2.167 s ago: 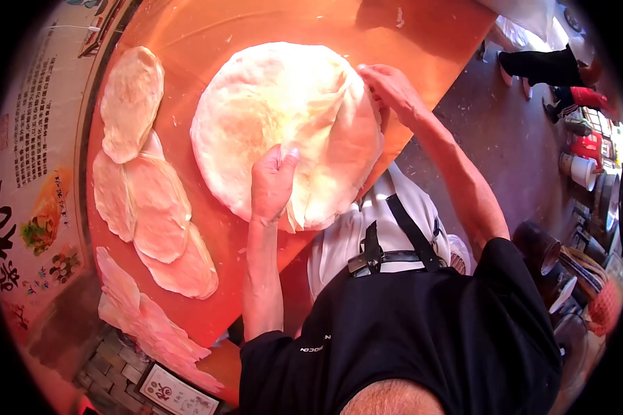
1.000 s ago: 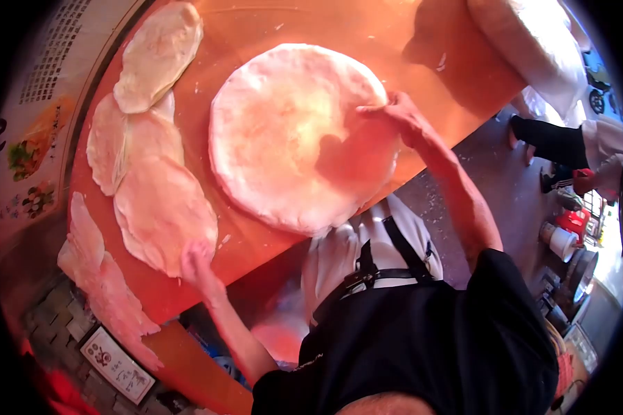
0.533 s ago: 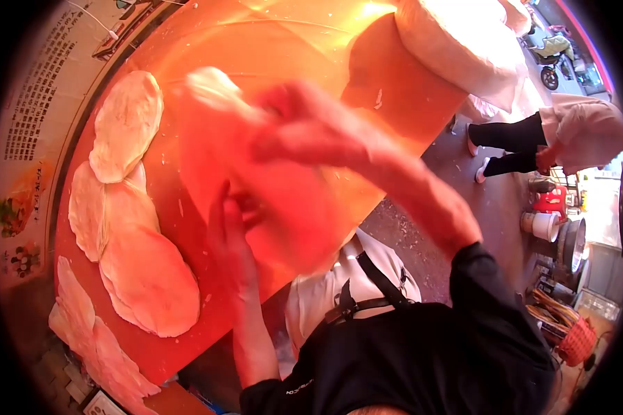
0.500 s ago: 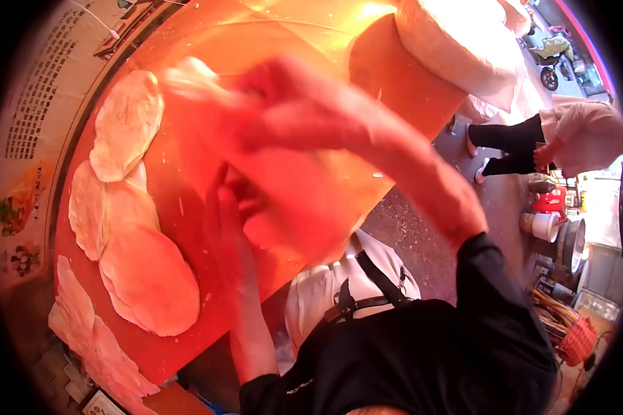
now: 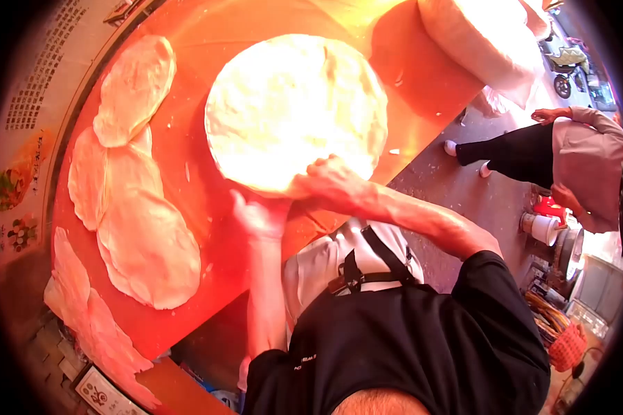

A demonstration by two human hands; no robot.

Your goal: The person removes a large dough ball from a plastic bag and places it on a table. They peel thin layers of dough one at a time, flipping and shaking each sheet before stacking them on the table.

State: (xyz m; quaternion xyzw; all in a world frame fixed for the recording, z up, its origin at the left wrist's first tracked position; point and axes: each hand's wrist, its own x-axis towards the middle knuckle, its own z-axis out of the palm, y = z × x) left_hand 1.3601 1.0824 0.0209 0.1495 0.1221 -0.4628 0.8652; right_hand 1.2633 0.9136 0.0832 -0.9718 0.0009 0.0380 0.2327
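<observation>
A large round flatbread (image 5: 291,104), overexposed to near white, spreads wide over the orange table in front of me. At its near edge is my right hand (image 5: 332,183), with curled fingers closed on the rim. My left hand (image 5: 259,216), slightly smeared, is just below the near-left edge of the same bread. Its thumb stands apart, pointing up along the rim, and the bread partly hides the fingers. Several smaller oval flatbreads lie overlapping to the left, among them a front one (image 5: 149,252) and a far one (image 5: 135,90).
Ragged flat pieces (image 5: 93,318) lie along the table's left edge. A big pale bundle (image 5: 481,41) rests at the far right corner of the orange table (image 5: 187,315). Beyond the right edge stands a person (image 5: 581,162), near white buckets (image 5: 540,228) and a red basket (image 5: 569,346).
The blurred sheet between my hands now lies flat and round on the table. My right hand has come down to its near edge; my left hand has moved slightly right. The person turned.
</observation>
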